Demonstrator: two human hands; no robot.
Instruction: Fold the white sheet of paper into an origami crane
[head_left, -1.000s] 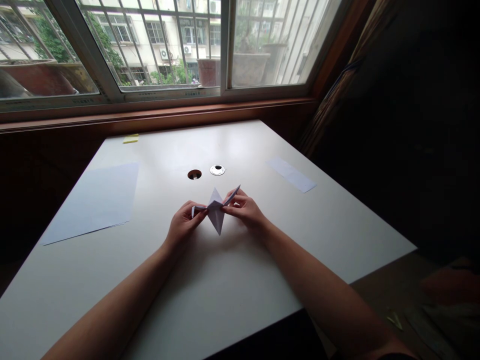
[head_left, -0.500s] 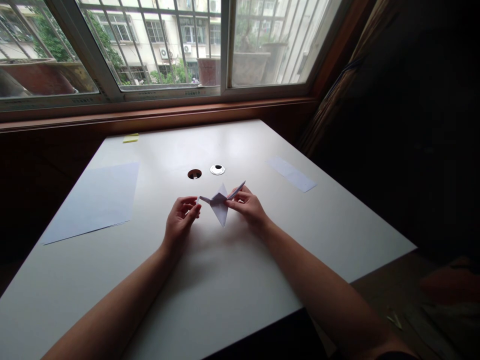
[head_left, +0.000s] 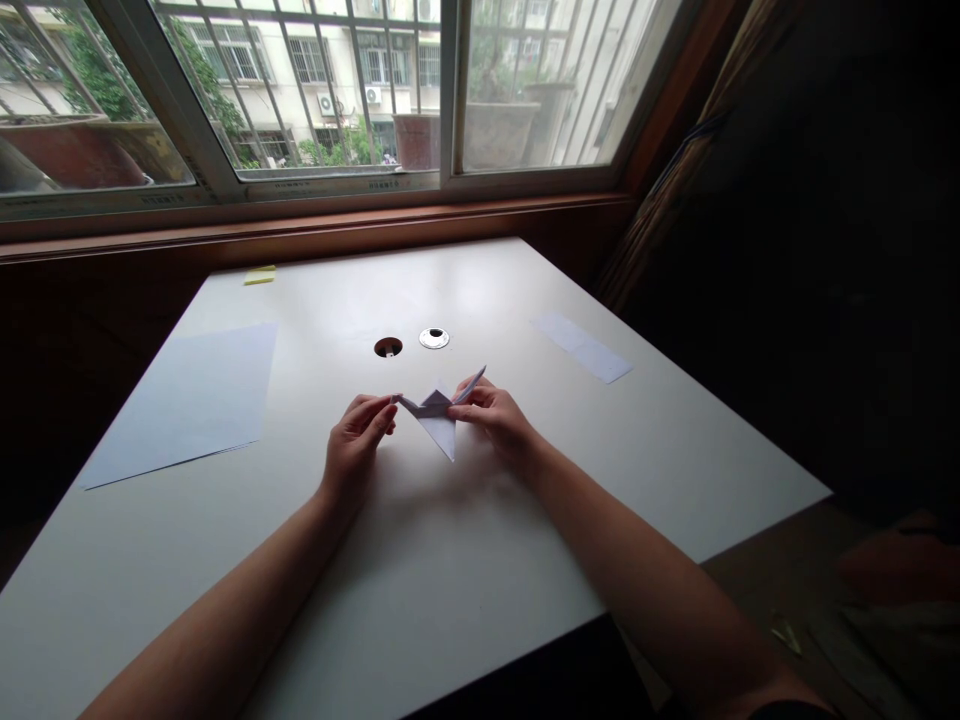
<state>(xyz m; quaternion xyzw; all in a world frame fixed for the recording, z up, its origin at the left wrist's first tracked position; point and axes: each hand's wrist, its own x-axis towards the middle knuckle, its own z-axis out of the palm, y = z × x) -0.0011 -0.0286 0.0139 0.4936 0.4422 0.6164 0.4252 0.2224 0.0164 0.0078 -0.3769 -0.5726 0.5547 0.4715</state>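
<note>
A folded white paper crane (head_left: 438, 425) is held above the white table between both hands. My left hand (head_left: 358, 432) is closed, its thumb and fingers pinching the thin bent end on the crane's left. On the other side, my right hand (head_left: 491, 412) grips the body near the base of the pointed piece that slants up to the right. One broad triangular wing points down toward me. The far wing is mostly hidden behind the body's central peak.
The white table (head_left: 420, 580) carries a large sheet of paper (head_left: 187, 400) at left and a narrow paper strip (head_left: 583, 347) at right. A yellow pad (head_left: 260, 275) lies at the far left. Beyond the hands are a round hole (head_left: 388, 347) and its cover (head_left: 434, 338).
My left fingers have closed more tightly on the crane's left end. The crane has tilted, so its near wing swings slightly right and its far wing shows less.
</note>
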